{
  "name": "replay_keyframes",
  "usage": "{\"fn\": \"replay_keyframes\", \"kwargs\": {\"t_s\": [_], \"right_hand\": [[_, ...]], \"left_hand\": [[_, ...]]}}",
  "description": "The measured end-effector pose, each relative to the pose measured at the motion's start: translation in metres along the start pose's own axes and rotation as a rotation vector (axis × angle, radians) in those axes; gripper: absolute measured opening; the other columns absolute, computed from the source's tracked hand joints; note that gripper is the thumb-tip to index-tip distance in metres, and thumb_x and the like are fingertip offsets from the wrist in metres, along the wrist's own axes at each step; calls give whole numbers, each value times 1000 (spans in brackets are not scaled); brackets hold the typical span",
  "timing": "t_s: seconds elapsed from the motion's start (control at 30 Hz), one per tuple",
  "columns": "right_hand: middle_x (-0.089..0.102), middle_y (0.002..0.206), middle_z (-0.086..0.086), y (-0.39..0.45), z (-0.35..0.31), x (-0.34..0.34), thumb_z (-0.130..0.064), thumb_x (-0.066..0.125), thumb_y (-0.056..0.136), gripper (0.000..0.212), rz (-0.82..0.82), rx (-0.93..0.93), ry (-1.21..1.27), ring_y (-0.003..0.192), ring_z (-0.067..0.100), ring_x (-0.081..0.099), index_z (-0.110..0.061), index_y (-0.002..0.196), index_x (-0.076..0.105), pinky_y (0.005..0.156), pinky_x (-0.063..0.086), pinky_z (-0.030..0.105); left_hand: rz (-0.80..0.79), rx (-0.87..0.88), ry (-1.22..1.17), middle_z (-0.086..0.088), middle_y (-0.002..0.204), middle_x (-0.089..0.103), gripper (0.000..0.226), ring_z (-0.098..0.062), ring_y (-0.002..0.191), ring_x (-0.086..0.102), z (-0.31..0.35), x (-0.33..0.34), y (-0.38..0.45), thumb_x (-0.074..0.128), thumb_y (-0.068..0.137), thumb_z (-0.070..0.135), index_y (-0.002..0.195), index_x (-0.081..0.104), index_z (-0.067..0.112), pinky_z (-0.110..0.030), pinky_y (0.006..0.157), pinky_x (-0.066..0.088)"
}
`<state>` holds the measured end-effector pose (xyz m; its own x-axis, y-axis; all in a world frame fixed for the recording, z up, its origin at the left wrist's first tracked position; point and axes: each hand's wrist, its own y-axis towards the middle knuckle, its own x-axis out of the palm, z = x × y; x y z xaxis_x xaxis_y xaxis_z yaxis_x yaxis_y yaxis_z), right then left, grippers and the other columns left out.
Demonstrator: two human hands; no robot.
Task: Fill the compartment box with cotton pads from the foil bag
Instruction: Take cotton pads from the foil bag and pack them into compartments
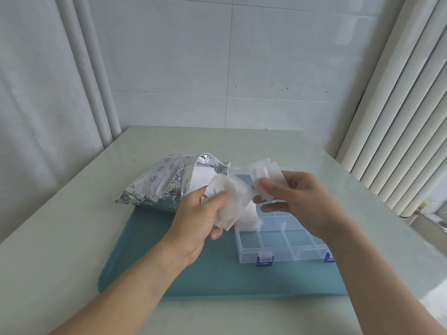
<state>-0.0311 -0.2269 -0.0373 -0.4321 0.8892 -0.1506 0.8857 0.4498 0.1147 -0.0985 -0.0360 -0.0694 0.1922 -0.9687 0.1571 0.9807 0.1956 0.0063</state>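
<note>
A clear plastic compartment box (pixel 278 245) with blue latches lies open on a teal mat (pixel 217 274). Left of it lies a silver foil bag (pixel 159 187), its mouth open toward the box, with white pads visible inside. My left hand (pixel 200 218) grips a bunch of white cotton pads (pixel 232 201) above the box's left edge. My right hand (pixel 297 199) pinches a few more cotton pads (pixel 266 177) between thumb and fingers, just right of the left bunch. The two bunches touch or nearly touch. A white pad (pixel 249 220) shows in a rear left compartment below my left hand's bunch.
The mat lies on a pale glossy table (pixel 72 238) that meets a tiled wall behind. A curtain (pixel 48 93) hangs at the left and vertical blinds (pixel 399 117) at the right. The box's front compartments hold nothing.
</note>
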Motion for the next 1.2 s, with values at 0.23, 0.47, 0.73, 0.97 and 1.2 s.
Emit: {"fn": "replay_keyframes", "kwargs": {"t_s": [0.23,0.47,0.73,0.97,1.2], "right_hand": [[70,76,3,0,0,4,-20,68,93,20,101,24,62,68,16,64,-4,101,75,64,56,25],[74,66,6,-4,3,35,-19,80,84,10,226,-91,-168,61,23,70,-10,80,77,53,56,29],[71,68,12,-4,3,33,-21,73,91,17,127,-71,-185,61,14,65,-7,84,78,57,58,30],[73,72,11,-6,-3,28,-15,76,86,22,90,-41,2,61,20,67,0,100,70,55,54,27],[73,71,17,-7,1,37,-17,74,90,21,93,-9,-51,56,22,65,2,96,71,54,54,29]], "left_hand": [[118,83,170,-29,75,68,19,-22,41,40,-9,0,1,55,97,13,92,60,-5,-27,44,34],[20,134,125,-16,83,74,18,-30,49,54,-5,3,-3,53,102,16,99,66,5,-32,52,46],[40,150,90,-14,80,75,16,-46,66,63,-2,1,-4,59,99,19,102,66,5,-28,44,40],[135,122,96,-6,65,72,12,-25,49,52,-3,4,-5,61,95,12,87,66,5,-27,43,38],[62,53,-107,-21,78,69,35,-31,57,59,5,6,-7,42,104,19,98,67,-5,-34,54,51]]}}
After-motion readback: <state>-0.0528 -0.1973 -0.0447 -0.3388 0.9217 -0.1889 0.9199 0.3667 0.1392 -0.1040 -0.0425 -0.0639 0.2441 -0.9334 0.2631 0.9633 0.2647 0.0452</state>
